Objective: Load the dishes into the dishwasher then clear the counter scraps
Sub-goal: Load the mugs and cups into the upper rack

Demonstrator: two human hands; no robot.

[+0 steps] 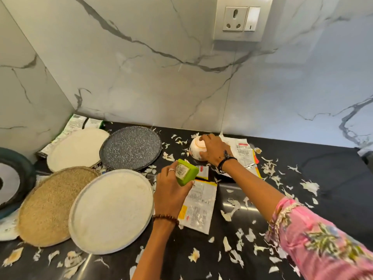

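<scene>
My left hand [171,188] grips a small green container [186,172] with a barcode label, held just above the black counter [333,172]. My right hand [214,148] reaches to the back of the counter and curls over a small white bowl [196,147] that lies overturned beside the wall. Several round plates lie on the left: a white plate [111,211] at the front, a tan plate [52,203], a cream plate [76,148] and a dark speckled plate [131,148]. Torn wrappers [199,207] and white peel scraps [308,186] litter the counter.
A marble wall rises right behind the counter, with a socket and switch plate [241,19] high up. A dark round dish with a pale centre [12,178] sits at the far left edge. More wrappers [76,124] are wedged in the back left corner.
</scene>
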